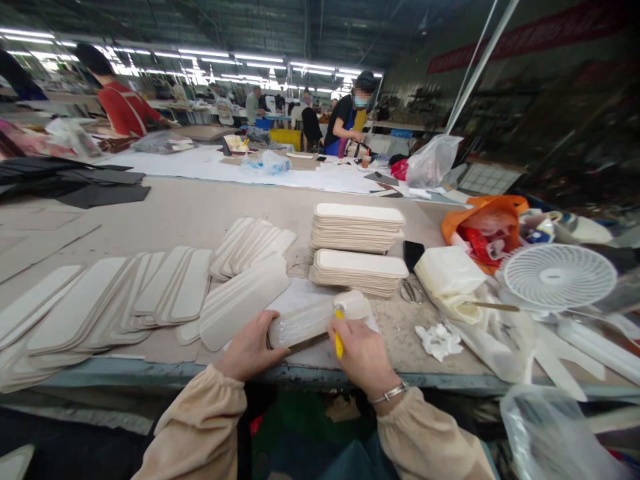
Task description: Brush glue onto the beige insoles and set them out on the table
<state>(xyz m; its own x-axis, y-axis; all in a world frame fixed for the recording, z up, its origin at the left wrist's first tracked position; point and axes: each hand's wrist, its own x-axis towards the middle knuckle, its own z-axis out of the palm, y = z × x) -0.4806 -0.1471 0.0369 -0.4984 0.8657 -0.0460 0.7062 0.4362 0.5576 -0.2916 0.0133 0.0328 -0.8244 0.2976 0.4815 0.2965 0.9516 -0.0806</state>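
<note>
My left hand [249, 347] is closed round the near end of a long cream pad wrapped in clear film [315, 317], holding it just above the table's front edge [150, 373]. My right hand [361, 353] is closed on a thin yellow-handled tool [339, 333], whose tip rests against the pad. Under the pad lies a white sheet [305, 293]. Two neat stacks of the same cream pads [357, 250] stand just beyond. More pads [125, 300] lie fanned out in overlapping rows to the left.
Right of the stacks are a black phone [413, 254], scissors [411, 291], crumpled paper [439, 340], a white fan [559, 276], an orange bag [483, 223] and plastic wrappers [505, 333]. Dark sheets [90, 183] lie far left. Other people work at distant tables.
</note>
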